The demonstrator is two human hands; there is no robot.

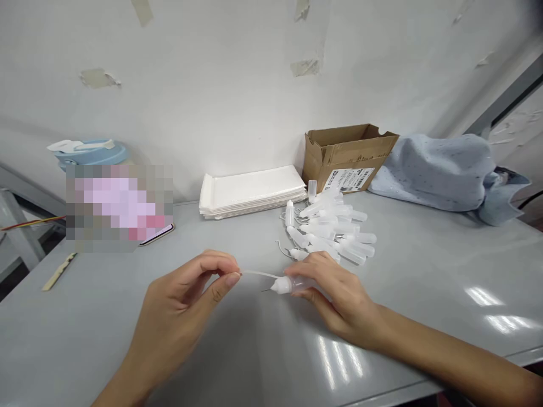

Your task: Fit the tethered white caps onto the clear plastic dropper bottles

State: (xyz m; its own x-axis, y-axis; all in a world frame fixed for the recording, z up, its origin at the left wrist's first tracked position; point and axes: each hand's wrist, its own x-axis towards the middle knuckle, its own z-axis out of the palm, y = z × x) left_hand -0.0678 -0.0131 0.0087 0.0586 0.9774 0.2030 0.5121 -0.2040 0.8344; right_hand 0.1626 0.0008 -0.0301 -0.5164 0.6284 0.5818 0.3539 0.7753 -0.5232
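My right hand (335,288) grips a small translucent squeeze bottle (299,284), which lies on its side in the air with its white tip to the left. A thin metal needle (266,290) sticks out of that tip. Between thumb and forefinger, my left hand (195,299) pinches the end of a thin white strip (258,273) that runs across to the bottle's neck. Just beyond the right hand lies a pile of similar bottles (318,229), several with needle tips and white strips. One bottle (289,213) stands upright at the pile's left.
Behind the pile are a stack of white envelopes (254,189) and an open cardboard box (348,152). Blue cloth (432,169) is bundled at the right. A blurred-out phone (123,206), a blue container (91,154) and a snapped-off stick (59,272) are at the left. The wall (212,85) bounds the grey table (102,328).
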